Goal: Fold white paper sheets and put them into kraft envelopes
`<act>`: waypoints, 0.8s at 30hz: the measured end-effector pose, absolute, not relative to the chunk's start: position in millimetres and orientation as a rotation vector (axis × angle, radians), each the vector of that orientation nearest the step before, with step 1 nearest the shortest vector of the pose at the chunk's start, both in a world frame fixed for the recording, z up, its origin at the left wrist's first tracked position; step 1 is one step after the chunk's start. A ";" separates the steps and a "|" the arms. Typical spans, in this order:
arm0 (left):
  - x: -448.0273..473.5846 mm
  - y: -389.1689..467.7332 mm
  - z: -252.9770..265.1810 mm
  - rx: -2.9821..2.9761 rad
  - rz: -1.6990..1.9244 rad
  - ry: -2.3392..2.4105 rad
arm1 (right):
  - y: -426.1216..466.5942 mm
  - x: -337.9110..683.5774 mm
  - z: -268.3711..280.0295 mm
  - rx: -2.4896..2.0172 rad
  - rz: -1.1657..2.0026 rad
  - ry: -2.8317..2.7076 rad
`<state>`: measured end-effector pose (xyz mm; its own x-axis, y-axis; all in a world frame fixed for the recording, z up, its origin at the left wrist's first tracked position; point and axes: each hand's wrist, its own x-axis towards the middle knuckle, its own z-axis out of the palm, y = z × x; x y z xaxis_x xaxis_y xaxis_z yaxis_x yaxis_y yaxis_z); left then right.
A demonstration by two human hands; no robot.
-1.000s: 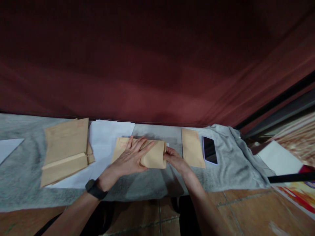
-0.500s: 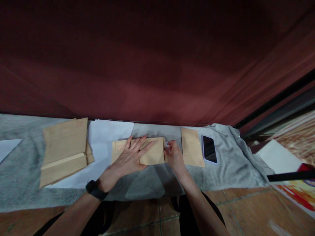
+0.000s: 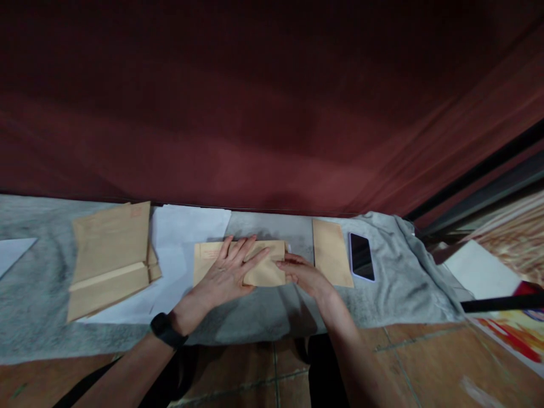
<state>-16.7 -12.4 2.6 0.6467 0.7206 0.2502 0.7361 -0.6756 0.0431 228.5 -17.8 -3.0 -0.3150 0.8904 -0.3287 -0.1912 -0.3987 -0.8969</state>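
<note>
Here, in the head view, pressing a brown envelope [image 3: 268,272] onto the grey cloth [image 3: 238,323] with a splayed, unclenched left hand [image 3: 227,275] and grasping its right end with the right hand [image 3: 308,276], between white sheets [image 3: 182,232] on the left and a phone [image 3: 362,256] farther right.

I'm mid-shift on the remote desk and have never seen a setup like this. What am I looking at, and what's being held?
There is no machine: these are a person's bare hands. Every picture comes from one camera worn on the head, looking forward and down. The left hand, with a dark wristband, lies spread on a brown envelope. The right hand appears to hold that envelope's right end. On the grey cloth, white paper and a pile of brown envelopes lie to the left; another envelope and a phone lie to the right.
</note>
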 end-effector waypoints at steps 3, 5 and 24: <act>-14.5 -17.2 5.7 -2.827 -0.393 -1.182 | -21.5 224.9 1.1 -1.066 1.939 -1.002; -13.4 -20.7 7.1 -2.848 -0.383 -1.153 | -23.4 220.2 1.6 -1.022 1.977 -0.993; -47.2 -16.6 -1.0 -2.918 -0.369 -1.103 | -33.4 230.9 -2.7 -1.010 2.156 -0.731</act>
<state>-47.2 -16.6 -1.0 0.7258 0.6523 0.2185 0.6523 -0.7534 0.0823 230.9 -33.4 -2.7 -0.5001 0.7382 -0.4527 -0.3109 -0.6410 -0.7017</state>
